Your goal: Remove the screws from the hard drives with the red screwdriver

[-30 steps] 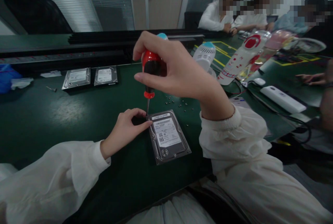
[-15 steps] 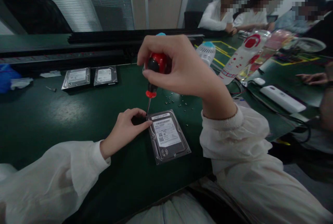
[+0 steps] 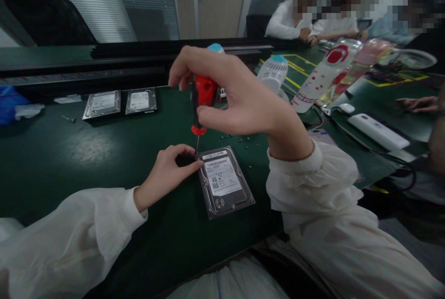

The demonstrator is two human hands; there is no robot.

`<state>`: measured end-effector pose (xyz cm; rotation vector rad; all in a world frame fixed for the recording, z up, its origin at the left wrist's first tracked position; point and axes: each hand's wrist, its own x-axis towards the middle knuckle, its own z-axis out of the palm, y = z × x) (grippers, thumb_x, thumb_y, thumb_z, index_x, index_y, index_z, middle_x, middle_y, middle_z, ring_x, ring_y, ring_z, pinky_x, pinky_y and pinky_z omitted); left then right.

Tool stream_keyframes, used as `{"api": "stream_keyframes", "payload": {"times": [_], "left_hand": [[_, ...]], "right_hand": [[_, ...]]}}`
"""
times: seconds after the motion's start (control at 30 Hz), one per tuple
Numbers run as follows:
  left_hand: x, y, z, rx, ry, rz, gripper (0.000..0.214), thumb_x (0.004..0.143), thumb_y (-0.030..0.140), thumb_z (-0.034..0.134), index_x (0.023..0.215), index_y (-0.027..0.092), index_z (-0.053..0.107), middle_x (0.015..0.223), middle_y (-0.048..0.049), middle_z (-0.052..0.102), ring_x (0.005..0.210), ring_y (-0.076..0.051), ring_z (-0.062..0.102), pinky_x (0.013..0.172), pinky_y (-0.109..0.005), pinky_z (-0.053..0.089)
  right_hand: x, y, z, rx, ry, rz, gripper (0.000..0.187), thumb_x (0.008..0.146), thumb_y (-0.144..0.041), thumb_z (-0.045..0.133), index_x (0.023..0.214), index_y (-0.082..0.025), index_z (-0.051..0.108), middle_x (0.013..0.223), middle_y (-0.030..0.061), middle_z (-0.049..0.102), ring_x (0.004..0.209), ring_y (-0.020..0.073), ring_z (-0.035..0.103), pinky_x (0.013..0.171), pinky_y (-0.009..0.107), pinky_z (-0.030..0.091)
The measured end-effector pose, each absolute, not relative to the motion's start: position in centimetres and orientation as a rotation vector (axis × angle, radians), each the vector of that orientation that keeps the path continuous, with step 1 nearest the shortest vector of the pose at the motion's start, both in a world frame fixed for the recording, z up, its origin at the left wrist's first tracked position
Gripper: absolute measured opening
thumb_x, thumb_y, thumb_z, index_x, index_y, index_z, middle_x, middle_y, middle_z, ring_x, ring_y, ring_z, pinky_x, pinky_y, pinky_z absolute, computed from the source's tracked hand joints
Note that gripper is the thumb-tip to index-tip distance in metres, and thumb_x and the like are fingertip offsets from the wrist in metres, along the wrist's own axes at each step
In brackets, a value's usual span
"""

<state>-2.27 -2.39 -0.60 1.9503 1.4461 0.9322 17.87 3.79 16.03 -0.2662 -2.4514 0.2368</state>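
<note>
A hard disk drive [image 3: 224, 183] lies label side up on a dark green table [image 3: 52, 160], just right of the person's left hand [image 3: 167, 169] and below the raised right hand [image 3: 229, 90]. The right hand loosely grasps the red-and-black handle of a screwdriver [image 3: 205, 95], held almost upright, its shaft reaching down to the drive's far left corner. The left thumb and forefinger touch that corner beside the screwdriver's tip; whether they pinch it or only rest there, I cannot tell. Small loose screws [image 3: 248, 139] are scattered beyond and to the right of the drive. Farther back on the left, two more hard drives [image 3: 141, 100] sit side by side, slightly apart.
</note>
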Motion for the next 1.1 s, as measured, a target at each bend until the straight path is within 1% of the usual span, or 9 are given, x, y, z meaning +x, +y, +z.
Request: {"api": "stream_keyframes", "payload": {"times": [0.17, 0.27, 0.37, 0.57, 0.63, 0.73, 0.8, 0.97, 1.1], "left_hand": [[-2.25, -2.36, -0.57, 1.937, 1.446, 0.945, 0.027, 0.086, 0.047, 0.077, 0.099, 0.024, 0.075, 0.097, -0.0029, 0.074, 0.092, -0.025, 0.067, 0.081, -0.040, 0.051], [-2.35, -2.39, -0.60, 1.943, 1.435, 0.953, 0.027, 0.086, 0.048, 0.077, 0.099, 0.024, 0.075, 0.097, -0.0026, 0.074, 0.092, -0.024, 0.067, 0.082, -0.040, 0.051], [-2.41, -2.43, -0.62, 1.945, 1.430, 0.946, 0.028, 0.086, 0.048, 0.078, 0.100, 0.025, 0.075, 0.097, -0.0023, 0.074, 0.092, -0.024, 0.067, 0.082, -0.040, 0.051], [-2.27, -2.42, -0.42, 1.932, 1.451, 0.923, 0.026, 0.085, 0.047, 0.078, 0.098, 0.024, 0.075, 0.097, -0.0026, 0.073, 0.093, -0.025, 0.067, 0.083, -0.042, 0.051], [-2.23, -2.42, -0.38, 1.922, 1.455, 0.916, 0.027, 0.085, 0.048, 0.077, 0.099, 0.025, 0.075, 0.098, -0.0028, 0.073, 0.094, -0.025, 0.067, 0.083, -0.042, 0.051], [-2.25, -2.46, -0.40, 1.919, 1.456, 0.914, 0.028, 0.086, 0.049, 0.077, 0.100, 0.025, 0.075, 0.099, -0.0029, 0.073, 0.094, -0.025, 0.067, 0.083, -0.042, 0.051], [-2.30, -2.50, -0.43, 1.926, 1.461, 0.913, 0.029, 0.086, 0.050, 0.077, 0.100, 0.025, 0.074, 0.099, -0.0030, 0.073, 0.094, -0.025, 0.067, 0.083, -0.042, 0.051], [-2.39, -2.49, -0.44, 1.940, 1.466, 0.898, 0.031, 0.087, 0.052, 0.076, 0.101, 0.025, 0.074, 0.101, -0.0037, 0.074, 0.096, -0.026, 0.067, 0.084, -0.043, 0.052], [-2.45, -2.46, -0.47, 1.952, 1.462, 0.893, 0.031, 0.087, 0.053, 0.076, 0.101, 0.025, 0.074, 0.101, -0.0039, 0.074, 0.095, -0.026, 0.068, 0.082, -0.042, 0.052]], "right_hand": [[17.85, 3.67, 15.94, -0.281, -2.426, 0.248, 0.018, 0.094, -0.021, 0.055, 0.104, -0.009, 0.063, 0.104, 0.0042, 0.066, 0.091, 0.0079, 0.058, 0.086, 0.022, 0.046], [18.03, 3.68, 16.12, -0.285, -2.421, 0.279, 0.026, 0.087, -0.010, 0.056, 0.112, -0.008, 0.062, 0.114, 0.0060, 0.067, 0.098, 0.0078, 0.059, 0.091, 0.021, 0.047], [18.25, 3.71, 16.33, -0.274, -2.451, 0.279, 0.038, 0.080, -0.005, 0.057, 0.118, -0.006, 0.060, 0.120, 0.0081, 0.064, 0.098, 0.0080, 0.057, 0.088, 0.020, 0.046], [18.09, 4.06, 16.04, -0.347, -2.440, 0.174, 0.019, 0.095, -0.025, 0.059, 0.108, -0.011, 0.063, 0.108, 0.0034, 0.066, 0.088, 0.0064, 0.053, 0.083, 0.020, 0.043], [18.06, 4.01, 16.01, -0.376, -2.428, 0.188, 0.017, 0.093, -0.020, 0.059, 0.107, -0.013, 0.063, 0.108, 0.0027, 0.067, 0.088, 0.0067, 0.055, 0.084, 0.020, 0.043], [18.10, 3.78, 16.16, -0.377, -2.434, 0.230, 0.031, 0.082, -0.006, 0.056, 0.111, -0.012, 0.061, 0.112, 0.0046, 0.066, 0.095, 0.0087, 0.056, 0.088, 0.021, 0.044], [18.13, 3.70, 16.25, -0.388, -2.437, 0.215, 0.036, 0.079, -0.005, 0.056, 0.114, -0.010, 0.060, 0.113, 0.0062, 0.065, 0.095, 0.0096, 0.054, 0.087, 0.022, 0.043], [18.26, 4.15, 16.18, -0.450, -2.417, 0.156, 0.020, 0.092, -0.029, 0.062, 0.102, -0.012, 0.067, 0.100, 0.0033, 0.068, 0.083, 0.0081, 0.054, 0.079, 0.022, 0.040], [18.50, 4.40, 16.15, -0.389, -2.406, 0.231, 0.028, 0.085, -0.017, 0.061, 0.111, -0.010, 0.068, 0.100, 0.0040, 0.069, 0.087, 0.0095, 0.058, 0.082, 0.022, 0.043]]}}
